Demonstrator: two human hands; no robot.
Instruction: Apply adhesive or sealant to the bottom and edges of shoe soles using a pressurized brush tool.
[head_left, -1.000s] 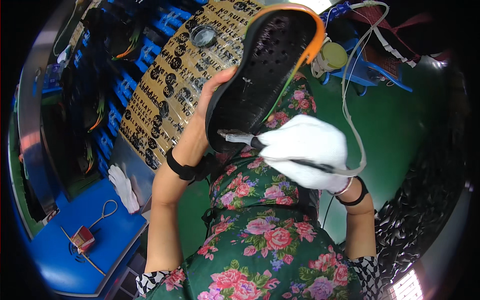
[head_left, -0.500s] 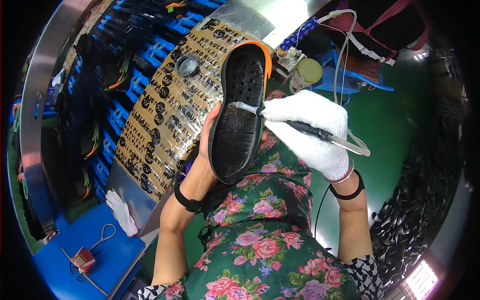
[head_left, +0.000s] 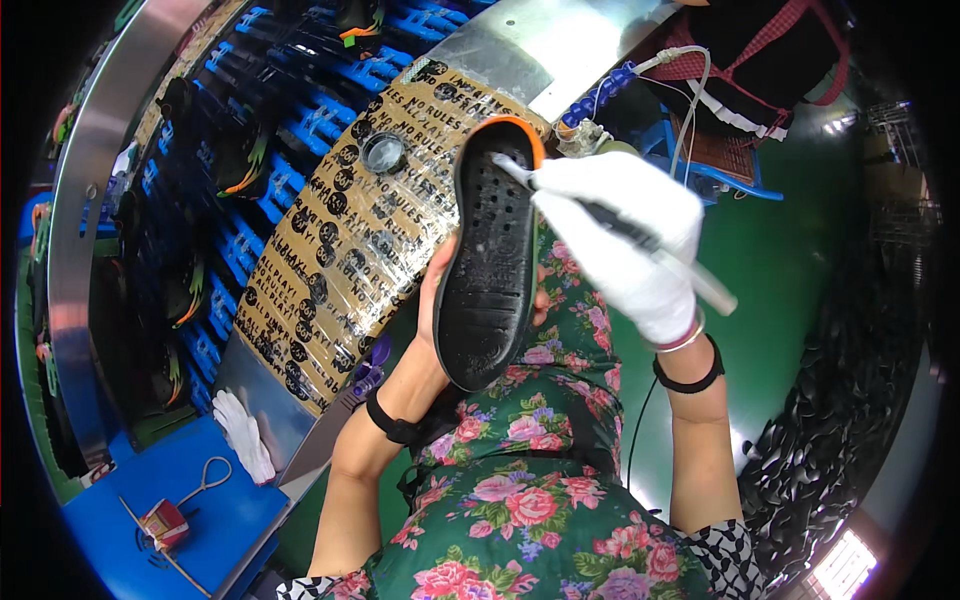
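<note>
My bare left hand is wrapped round a black shoe sole, with its thumb along the left edge and fingertips showing at the right edge. The sole is held tilted up in front of me, its inner face toward me, with holes across the far part and an orange rim at the far end. In a white knit glove, my right hand grips a slim dark-handled brush. The pale brush tip rests at the holed far part of the sole. A clear tube-like end sticks out behind the right hand.
To the left, a cardboard-covered board carries a small round clear dish. Beyond it runs a blue conveyor rack with dark shoe parts. A white glove lies by a blue table. Dark scraps are heaped at right.
The brush has moved from the sole's middle up to its holed far part, with my right hand following. My left hand and the sole have shifted slightly nearer and to the right.
</note>
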